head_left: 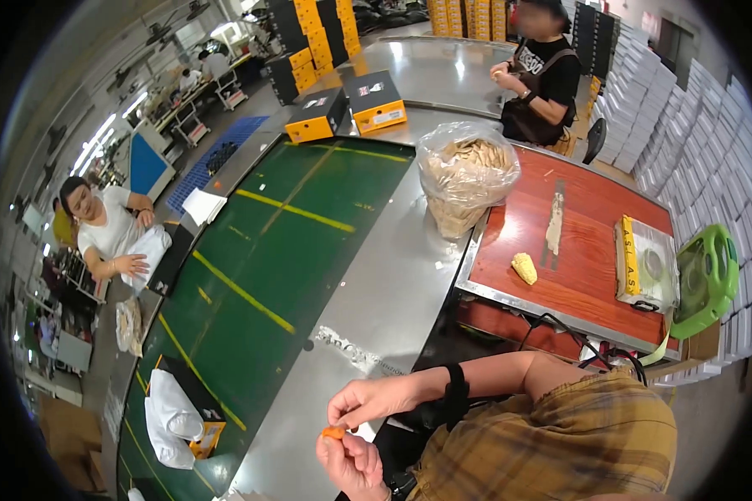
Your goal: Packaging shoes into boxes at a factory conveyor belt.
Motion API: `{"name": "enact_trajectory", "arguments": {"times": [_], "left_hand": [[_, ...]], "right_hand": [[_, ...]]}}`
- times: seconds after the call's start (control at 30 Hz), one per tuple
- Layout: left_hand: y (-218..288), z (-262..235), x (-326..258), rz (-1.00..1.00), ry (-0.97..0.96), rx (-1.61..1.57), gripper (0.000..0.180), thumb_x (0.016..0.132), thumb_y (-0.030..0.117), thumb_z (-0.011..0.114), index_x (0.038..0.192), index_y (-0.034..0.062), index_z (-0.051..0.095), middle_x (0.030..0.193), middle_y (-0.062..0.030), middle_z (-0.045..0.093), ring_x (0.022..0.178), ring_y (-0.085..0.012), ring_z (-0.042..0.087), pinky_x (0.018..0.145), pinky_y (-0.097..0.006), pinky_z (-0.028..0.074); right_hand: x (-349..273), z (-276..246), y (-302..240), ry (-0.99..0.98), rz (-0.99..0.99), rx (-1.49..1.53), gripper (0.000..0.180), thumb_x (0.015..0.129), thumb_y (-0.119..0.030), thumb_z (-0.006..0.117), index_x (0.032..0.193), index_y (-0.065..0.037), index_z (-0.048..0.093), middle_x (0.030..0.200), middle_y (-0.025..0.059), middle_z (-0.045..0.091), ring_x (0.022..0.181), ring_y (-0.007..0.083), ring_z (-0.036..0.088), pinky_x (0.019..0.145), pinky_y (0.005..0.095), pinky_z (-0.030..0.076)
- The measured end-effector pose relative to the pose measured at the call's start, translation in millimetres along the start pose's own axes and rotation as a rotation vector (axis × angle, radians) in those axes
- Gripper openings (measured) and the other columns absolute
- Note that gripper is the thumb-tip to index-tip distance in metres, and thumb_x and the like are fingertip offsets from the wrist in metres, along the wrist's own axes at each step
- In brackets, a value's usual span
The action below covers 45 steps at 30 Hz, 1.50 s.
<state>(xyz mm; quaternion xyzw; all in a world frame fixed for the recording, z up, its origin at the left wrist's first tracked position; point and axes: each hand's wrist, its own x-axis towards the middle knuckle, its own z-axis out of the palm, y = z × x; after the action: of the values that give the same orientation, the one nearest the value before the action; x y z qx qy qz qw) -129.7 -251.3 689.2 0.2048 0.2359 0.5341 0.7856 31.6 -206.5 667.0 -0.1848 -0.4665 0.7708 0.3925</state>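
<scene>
Pinching a small, rounded, bright orange piece (333, 432), fingers (337, 409) of left hand (353, 466) and right hand (376, 402) closed on it

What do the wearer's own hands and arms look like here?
The left hand and right hand are ungloved. A broad black band circles the right wrist. The right forearm is bare; the shirt is mustard-brown plaid with darker lines.
</scene>
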Motion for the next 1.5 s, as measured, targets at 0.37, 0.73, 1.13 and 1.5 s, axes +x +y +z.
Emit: {"name": "enact_trajectory", "arguments": {"times": [0.37, 0.73, 1.13, 1.5], "left_hand": [[11.6, 32.6, -21.9, 0.003, -0.068, 0.091, 0.024, 0.100, 0.022, 0.050, 0.097, -0.0017, 0.052, 0.065, -0.0070, 0.053, 0.041, -0.0087, 0.041, 0.032, -0.020, 0.029], [20.8, 25.2, -21.7, -0.061, 0.111, -0.086, 0.039, 0.103, 0.039, 0.038, 0.113, 0.0057, 0.055, 0.063, -0.0074, 0.055, 0.040, -0.0094, 0.044, 0.034, -0.020, 0.036], [-8.9, 65.7, 8.8, -0.087, -0.100, -0.158, 0.031, 0.100, 0.025, 0.045, 0.121, 0.0017, 0.049, 0.077, -0.0070, 0.058, 0.053, -0.0099, 0.051, 0.045, -0.023, 0.043], [1.5, -86.7, -55.9, 0.158, -0.124, 0.903, 0.033, 0.088, 0.011, 0.056, 0.118, -0.0021, 0.052, 0.067, -0.0096, 0.061, 0.042, -0.0113, 0.050, 0.043, -0.024, 0.043]], "right_hand": [[-0.7, 27.7, -7.2, -0.039, -0.112, -0.107, 0.012, 0.094, -0.013, 0.054, 0.094, -0.002, 0.052, 0.089, -0.0005, 0.054, 0.083, 0.0061, 0.046, 0.073, 0.0225, 0.040], [-0.3, 39.6, -33.6, 0.017, -0.689, -0.491, 0.035, 0.092, -0.009, 0.058, 0.127, -0.004, 0.057, 0.127, 0.0129, 0.060, 0.121, 0.0233, 0.054, 0.098, 0.0330, 0.045], [11.8, 57.8, -26.5, -0.080, -0.302, -0.235, 0.028, 0.085, -0.015, 0.066, 0.108, -0.001, 0.065, 0.098, 0.0071, 0.067, 0.094, 0.0165, 0.063, 0.092, 0.0313, 0.047], [36.0, 70.9, -12.4, -0.270, -0.202, -0.213, 0.012, 0.090, -0.010, 0.063, 0.098, -0.003, 0.060, 0.107, 0.0099, 0.067, 0.096, 0.0156, 0.062, 0.088, 0.0313, 0.049]]}}
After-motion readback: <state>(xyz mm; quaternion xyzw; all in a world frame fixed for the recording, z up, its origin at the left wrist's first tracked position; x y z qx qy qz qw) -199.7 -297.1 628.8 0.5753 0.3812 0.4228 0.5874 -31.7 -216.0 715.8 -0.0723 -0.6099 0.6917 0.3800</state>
